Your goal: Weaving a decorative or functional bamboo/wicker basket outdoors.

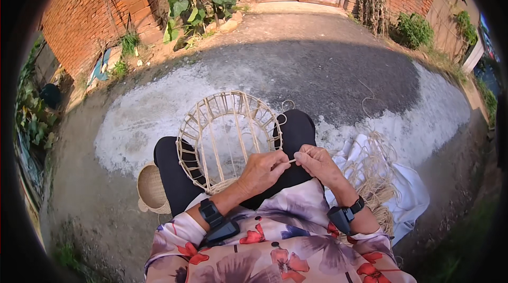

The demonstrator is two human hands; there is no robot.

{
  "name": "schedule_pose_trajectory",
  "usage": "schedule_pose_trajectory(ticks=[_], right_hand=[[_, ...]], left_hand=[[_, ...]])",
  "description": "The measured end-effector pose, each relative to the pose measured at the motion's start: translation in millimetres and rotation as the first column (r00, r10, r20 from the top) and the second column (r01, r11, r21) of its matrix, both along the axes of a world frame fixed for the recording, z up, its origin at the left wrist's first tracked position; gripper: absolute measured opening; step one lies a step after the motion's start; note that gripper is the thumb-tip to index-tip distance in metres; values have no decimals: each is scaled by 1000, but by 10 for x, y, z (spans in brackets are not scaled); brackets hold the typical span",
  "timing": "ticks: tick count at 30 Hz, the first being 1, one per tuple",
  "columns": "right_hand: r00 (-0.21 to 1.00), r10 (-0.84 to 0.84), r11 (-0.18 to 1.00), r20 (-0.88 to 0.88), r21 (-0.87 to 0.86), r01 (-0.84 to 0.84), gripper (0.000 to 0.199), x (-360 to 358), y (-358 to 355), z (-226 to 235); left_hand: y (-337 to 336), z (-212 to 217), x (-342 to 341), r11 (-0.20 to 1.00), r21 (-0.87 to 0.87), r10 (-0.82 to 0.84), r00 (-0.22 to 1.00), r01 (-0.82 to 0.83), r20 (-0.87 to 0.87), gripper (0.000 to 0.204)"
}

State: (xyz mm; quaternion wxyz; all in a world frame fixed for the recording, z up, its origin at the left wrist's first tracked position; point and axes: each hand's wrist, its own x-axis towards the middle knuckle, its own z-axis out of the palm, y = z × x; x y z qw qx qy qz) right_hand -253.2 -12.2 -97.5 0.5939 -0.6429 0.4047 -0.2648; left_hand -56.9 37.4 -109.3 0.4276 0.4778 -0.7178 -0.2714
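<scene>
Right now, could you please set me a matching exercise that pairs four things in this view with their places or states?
Things:
1. Openwork basket frame
2. Small woven basket
3. Tangled cord
4. Thin strand

Places or states:
A. On the ground, beside the left knee
B. Pinched between the left hand and the right hand
C. Heaped at the right, on white cloth
D. At the knees, its gaps showing the ground

Pairs: 1-D; 2-A; 3-C; 4-B

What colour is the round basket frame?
The basket frame is light tan, best seen in the head view.
</scene>
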Motion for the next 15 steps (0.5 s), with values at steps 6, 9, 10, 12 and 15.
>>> schedule_pose_trajectory(ticks=[6,9,10,12,15], right_hand=[[987,42,992,158,113,-60,23,11,-4,-37],[985,72,991,154,96,-88,21,41,-8,-1],[987,88,992,134,84,-99,19,58,-8,14],[987,105,989,119,91,-116,18,75,-19,15],[988,126,986,91,95,-134,16,101,-9,31]], left_hand=[[-32,-28,0,989,147,-10,994,26,-111,9],[-16,18,-3,962,274,32,983,19,-178,8],[-15,9,3,961,274,33,984,18,-177,8],[-12,-25,21,966,254,12,978,42,-206,5],[-10,-62,31,966,254,17,965,52,-262,5]])
